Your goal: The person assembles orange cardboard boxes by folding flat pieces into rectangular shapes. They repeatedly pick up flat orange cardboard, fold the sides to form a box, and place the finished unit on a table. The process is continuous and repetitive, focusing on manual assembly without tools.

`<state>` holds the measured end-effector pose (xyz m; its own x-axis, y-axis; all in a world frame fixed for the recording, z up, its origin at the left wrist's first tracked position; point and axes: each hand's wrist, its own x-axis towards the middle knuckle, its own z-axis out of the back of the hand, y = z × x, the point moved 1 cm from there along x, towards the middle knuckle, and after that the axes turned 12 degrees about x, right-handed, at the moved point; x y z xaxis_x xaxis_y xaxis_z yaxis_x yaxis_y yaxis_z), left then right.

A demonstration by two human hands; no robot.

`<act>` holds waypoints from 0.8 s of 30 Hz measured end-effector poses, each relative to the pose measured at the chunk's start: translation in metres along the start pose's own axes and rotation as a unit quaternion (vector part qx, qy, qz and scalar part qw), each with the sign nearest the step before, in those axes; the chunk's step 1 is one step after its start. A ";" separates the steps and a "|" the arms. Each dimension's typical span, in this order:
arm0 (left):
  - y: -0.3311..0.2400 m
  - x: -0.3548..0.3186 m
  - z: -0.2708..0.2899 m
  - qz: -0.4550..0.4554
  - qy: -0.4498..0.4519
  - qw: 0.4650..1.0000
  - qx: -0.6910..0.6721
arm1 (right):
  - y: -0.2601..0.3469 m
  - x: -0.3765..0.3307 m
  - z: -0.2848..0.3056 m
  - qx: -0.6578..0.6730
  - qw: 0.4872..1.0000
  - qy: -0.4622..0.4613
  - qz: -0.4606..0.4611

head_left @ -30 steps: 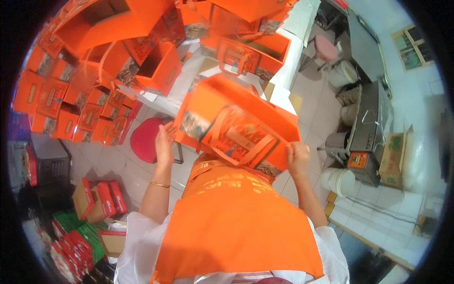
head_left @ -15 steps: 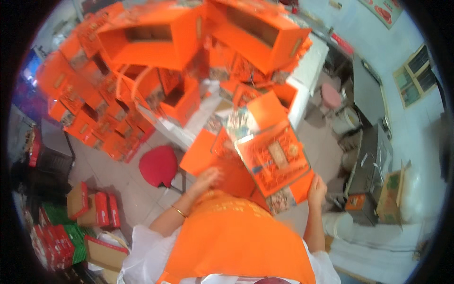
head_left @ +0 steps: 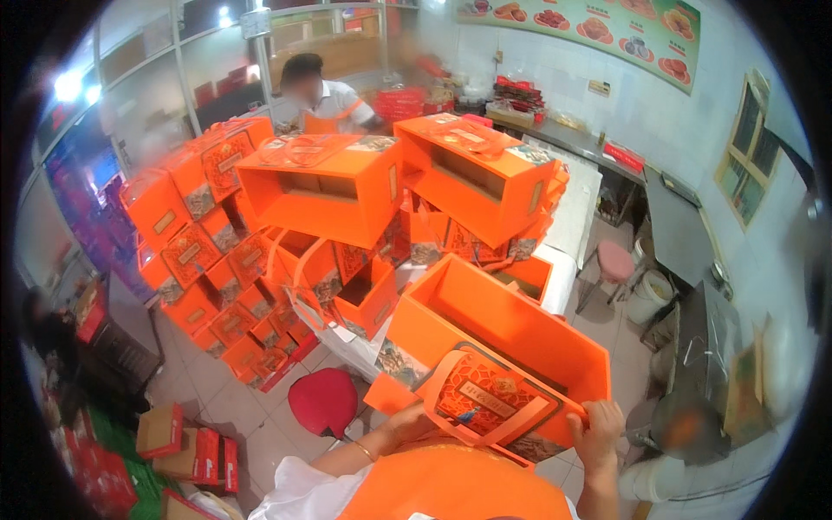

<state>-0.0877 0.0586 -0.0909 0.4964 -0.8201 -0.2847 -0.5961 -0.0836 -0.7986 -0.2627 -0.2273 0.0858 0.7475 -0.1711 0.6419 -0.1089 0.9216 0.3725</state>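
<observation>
In front of my apron is an orange gift box (head_left: 511,325), tilted, its open side facing up and away from me. Its near face carries a patterned panel and an orange ribbon handle (head_left: 520,422). My right hand (head_left: 600,432) is closed on the box's right corner, thumb over the edge. At the lower left corner my left hand (head_left: 412,425) grips the box, its fingertips partly hidden behind the box and ribbon. Beyond it, two large open orange boxes (head_left: 303,204) lie on their sides on top of other boxes.
Stacked orange boxes (head_left: 186,251) rise at the left. A white table (head_left: 568,204) runs beneath the boxes. Nearby are a red stool (head_left: 322,402) and a pink stool (head_left: 614,260). A co-worker (head_left: 325,100) is behind the stacks. Brown-and-red cartons (head_left: 195,455) sit lower left.
The box between my hands has gone from looking flatter to standing opened out, its hollow inside showing. My view has tilted up, bringing the co-worker and back wall into sight.
</observation>
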 end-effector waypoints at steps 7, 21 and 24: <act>-0.068 -0.007 -0.041 -0.256 0.089 0.962 0.022 | -0.005 -0.009 0.040 -0.029 0.997 -0.014 -0.077; -0.114 -0.048 -0.037 -0.271 -0.016 0.954 0.126 | 0.033 0.146 0.050 0.651 0.709 -0.224 -0.155; -0.110 -0.058 -0.014 -0.252 -0.027 0.962 0.104 | 0.066 0.192 0.033 0.692 0.689 -0.182 -0.115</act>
<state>-0.0602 0.1074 0.0209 0.7248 -0.6737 0.1441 -0.1351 -0.3441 -0.9291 -0.1481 -0.2104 0.2556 0.6632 -0.5653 0.4905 -0.7233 -0.3155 0.6143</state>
